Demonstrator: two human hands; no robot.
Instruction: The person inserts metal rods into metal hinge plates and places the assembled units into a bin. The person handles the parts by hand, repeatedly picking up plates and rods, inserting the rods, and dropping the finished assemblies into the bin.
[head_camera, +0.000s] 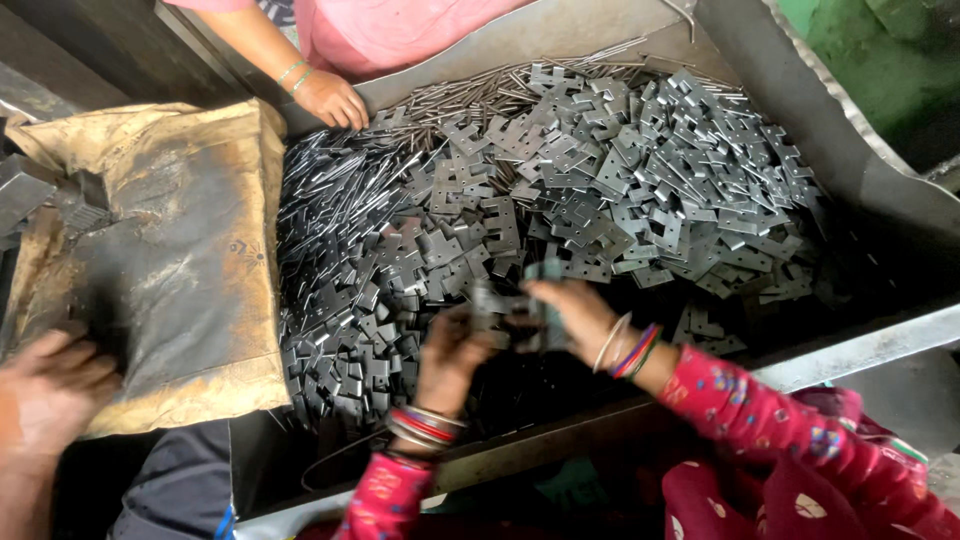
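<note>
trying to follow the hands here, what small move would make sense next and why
Probably bring the two hands closer so the pieces line up. The left hand and right hand both hold small flat metal plates above the heap of plates in the metal tray, blurred, so the exact fit cannot be told.

Soft daylight is falling from the upper right, glinting off the metal plates (640, 170) and the bin wall (800, 90), while the near side of the bin is sinking into deep shadow. Both hands, the left hand (450, 355) and the right hand (570, 315), are smearing with motion blur, as is the piece between them. The frame is bending slightly at its edges, and the hand at the lower left corner (50, 395) is showing soft and out of focus.
</note>
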